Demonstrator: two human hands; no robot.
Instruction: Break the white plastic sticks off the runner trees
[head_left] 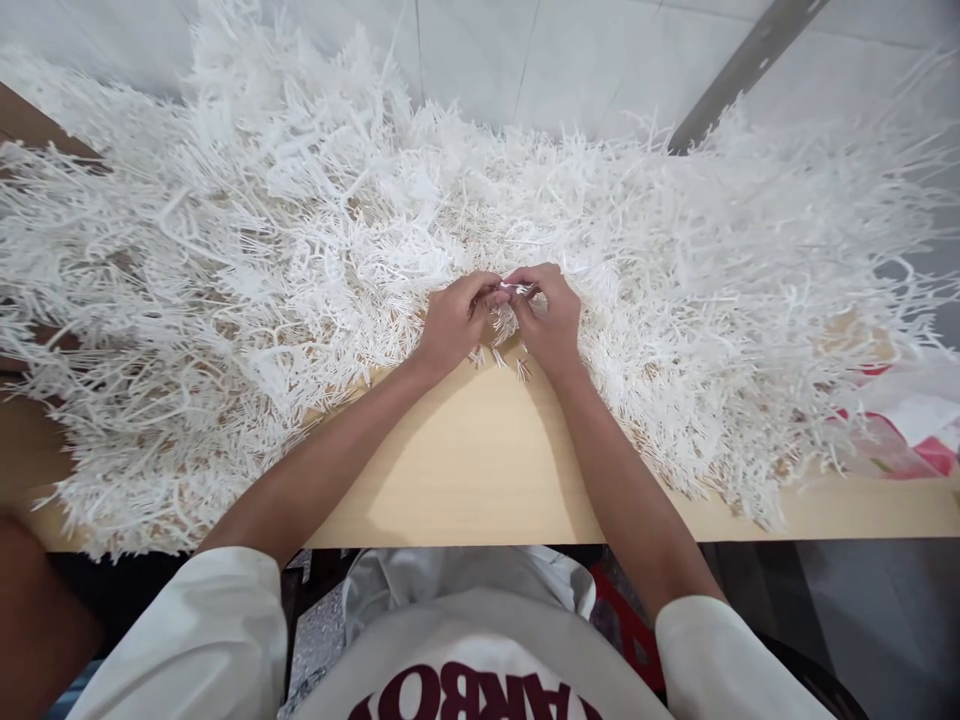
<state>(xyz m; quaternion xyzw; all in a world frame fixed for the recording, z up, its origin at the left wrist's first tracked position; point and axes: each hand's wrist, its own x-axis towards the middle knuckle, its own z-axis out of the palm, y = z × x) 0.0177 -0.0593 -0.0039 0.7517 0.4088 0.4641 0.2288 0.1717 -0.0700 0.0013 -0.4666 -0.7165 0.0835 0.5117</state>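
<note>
Pale tiles (480, 60) show beyond a light wooden table (465, 460). Over it the left hand (452, 322) and right hand (553, 312) meet, thumbs and fingers pinched around a small white strand (520, 289). It lies between the fingertips, its long axis seemingly crosswise, with more showing on the right hand's side; the fingers hide its ends. Just nearer the body lie loose sprigs (522, 369); a white heap (337, 240) spreads beyond and to both sides.
</note>
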